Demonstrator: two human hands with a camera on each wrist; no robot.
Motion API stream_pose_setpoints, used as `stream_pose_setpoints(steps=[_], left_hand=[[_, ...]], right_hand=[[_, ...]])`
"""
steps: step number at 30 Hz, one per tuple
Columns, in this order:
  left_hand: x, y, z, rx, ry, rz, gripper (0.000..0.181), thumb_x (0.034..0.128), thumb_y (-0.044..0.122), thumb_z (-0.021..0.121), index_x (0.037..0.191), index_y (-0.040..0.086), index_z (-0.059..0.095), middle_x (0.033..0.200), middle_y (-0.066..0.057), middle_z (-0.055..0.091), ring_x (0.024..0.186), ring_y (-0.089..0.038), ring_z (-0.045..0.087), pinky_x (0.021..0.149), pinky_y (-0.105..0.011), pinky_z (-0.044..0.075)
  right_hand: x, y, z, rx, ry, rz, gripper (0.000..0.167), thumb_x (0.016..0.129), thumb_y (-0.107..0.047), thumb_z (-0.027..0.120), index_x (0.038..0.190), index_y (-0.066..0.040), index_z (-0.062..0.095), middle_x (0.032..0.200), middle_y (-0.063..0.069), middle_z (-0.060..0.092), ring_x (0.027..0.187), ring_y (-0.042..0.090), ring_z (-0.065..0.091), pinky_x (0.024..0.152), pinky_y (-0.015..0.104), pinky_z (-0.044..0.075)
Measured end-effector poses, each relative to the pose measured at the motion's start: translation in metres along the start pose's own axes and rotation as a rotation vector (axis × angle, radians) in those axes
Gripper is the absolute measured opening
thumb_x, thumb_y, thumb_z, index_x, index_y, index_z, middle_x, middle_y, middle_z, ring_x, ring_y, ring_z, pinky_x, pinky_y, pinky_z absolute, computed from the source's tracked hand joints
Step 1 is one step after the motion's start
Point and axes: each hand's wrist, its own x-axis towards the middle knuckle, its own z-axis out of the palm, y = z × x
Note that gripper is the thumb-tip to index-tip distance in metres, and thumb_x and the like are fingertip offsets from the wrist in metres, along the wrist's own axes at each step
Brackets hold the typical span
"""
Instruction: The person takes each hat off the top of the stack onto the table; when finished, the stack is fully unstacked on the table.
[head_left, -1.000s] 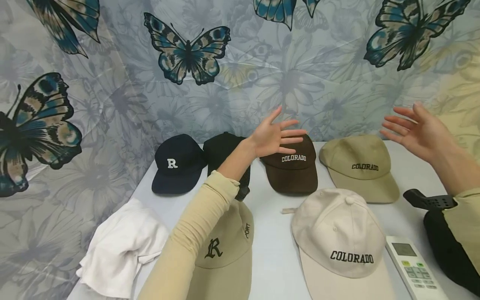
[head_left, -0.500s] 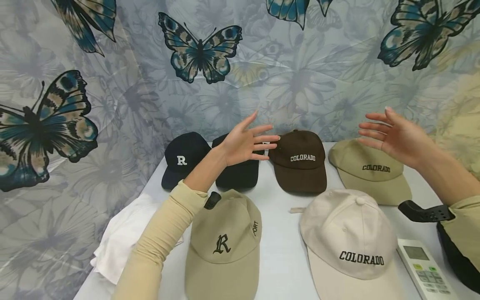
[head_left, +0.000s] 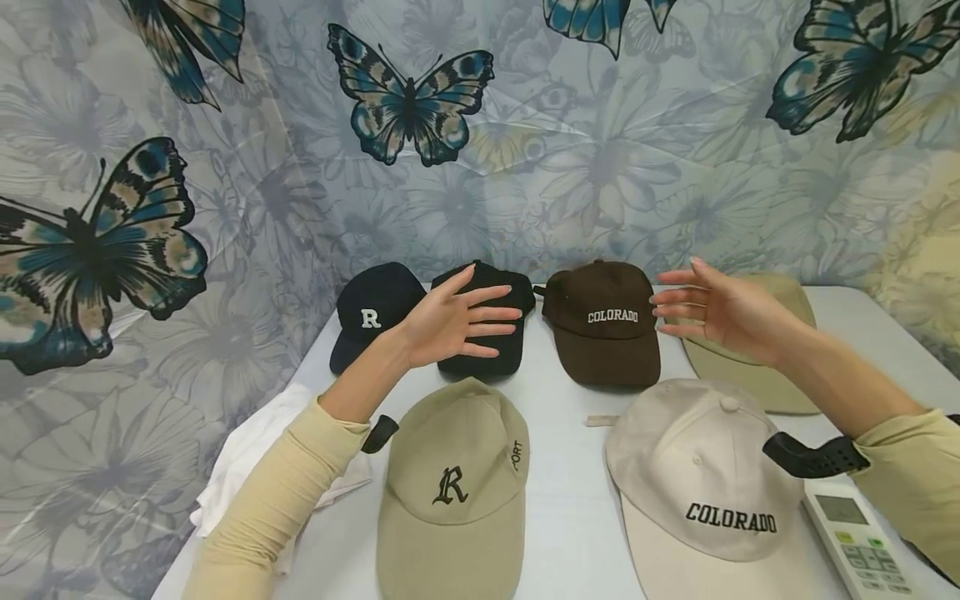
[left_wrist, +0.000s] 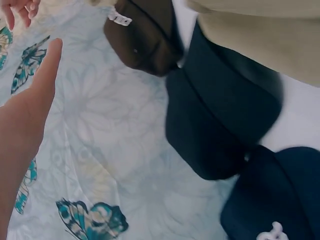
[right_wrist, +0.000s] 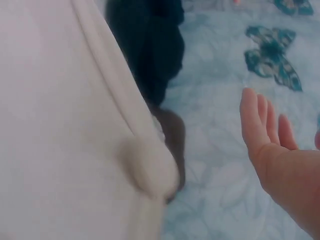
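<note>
My left hand (head_left: 450,321) hovers with spread, straight fingers in front of the black cap (head_left: 487,354) in the head view, holding nothing. Across from it, my right hand (head_left: 723,308) is raised in front of the olive cap (head_left: 787,379), its fingers extended and its palm turned inward. A brown COLORADO cap (head_left: 600,354) shows between the two hands. Below them lie a khaki cap (head_left: 450,550) with a dark R and a cream COLORADO cap (head_left: 675,467). The left wrist view has the left hand (left_wrist: 25,115) apart from the caps; so does the right wrist view for the right hand (right_wrist: 280,155).
A navy cap (head_left: 356,346) with a white R stands at the back left. Crumpled white cloth (head_left: 262,433) lies at the left edge of the white table (head_left: 562,500). A remote control (head_left: 855,542) is at the right front. A butterfly-print curtain (head_left: 585,150) hangs behind.
Both hands have moved left and slightly down in the head view, the left from before the brown cap to the black one. The view has turned a little left. The caps have stayed put.
</note>
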Motion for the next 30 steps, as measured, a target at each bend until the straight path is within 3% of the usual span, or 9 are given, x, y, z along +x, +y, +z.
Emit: stream_pose_setpoints(steps=[5,11,15,18,23,30], left_hand=[[-0.017,-0.014,-0.014,0.064,0.091,-0.038,0.058,0.1038,0.045,0.027,0.152,0.012,0.023,0.149,-0.017,0.033,0.135,-0.032,0.033,0.106,-0.053,0.029],[-0.036,-0.03,-0.031,0.136,0.157,-0.07,0.057,0.1042,0.037,0.033,0.152,0.01,0.019,0.149,-0.019,0.031,0.136,-0.033,0.031,0.105,-0.052,0.031],[-0.048,-0.041,-0.044,0.152,0.218,-0.083,0.057,0.1041,0.036,0.035,0.151,0.008,0.02,0.148,-0.021,0.031,0.135,-0.034,0.031,0.105,-0.052,0.031],[-0.056,-0.054,-0.052,0.167,0.258,-0.125,0.055,0.1041,0.035,0.034,0.151,0.008,0.021,0.148,-0.021,0.032,0.135,-0.035,0.031,0.105,-0.051,0.032],[-0.067,-0.074,-0.059,0.236,0.301,-0.206,0.058,0.1027,0.034,0.038,0.15,0.005,0.022,0.146,-0.022,0.035,0.133,-0.036,0.034,0.102,-0.049,0.037],[-0.077,-0.084,-0.059,0.275,0.335,-0.234,0.061,0.1005,0.035,0.043,0.149,0.004,0.025,0.142,-0.022,0.039,0.129,-0.037,0.038,0.098,-0.047,0.041]], right_hand=[[0.005,0.013,0.015,-0.089,0.066,0.046,0.037,0.106,-0.027,0.03,0.119,-0.008,0.059,0.108,0.012,0.06,0.1,0.025,0.061,0.088,0.038,0.05],[0.012,0.026,0.033,-0.102,0.1,0.099,0.036,0.105,-0.03,0.034,0.116,-0.008,0.06,0.105,0.012,0.061,0.097,0.024,0.062,0.087,0.039,0.051],[0.018,0.037,0.047,-0.135,0.122,0.165,0.036,0.105,-0.034,0.036,0.115,-0.008,0.059,0.104,0.011,0.062,0.095,0.023,0.063,0.087,0.04,0.051],[0.022,0.048,0.056,-0.171,0.141,0.224,0.037,0.104,-0.036,0.037,0.115,-0.007,0.057,0.101,0.009,0.063,0.093,0.022,0.063,0.087,0.041,0.051],[0.027,0.072,0.067,-0.198,0.157,0.311,0.039,0.103,-0.038,0.042,0.116,-0.004,0.055,0.097,0.007,0.064,0.089,0.019,0.063,0.086,0.042,0.051],[0.034,0.107,0.084,-0.263,0.158,0.394,0.048,0.103,-0.037,0.041,0.123,0.005,0.051,0.098,0.009,0.064,0.089,0.02,0.064,0.083,0.041,0.053]])
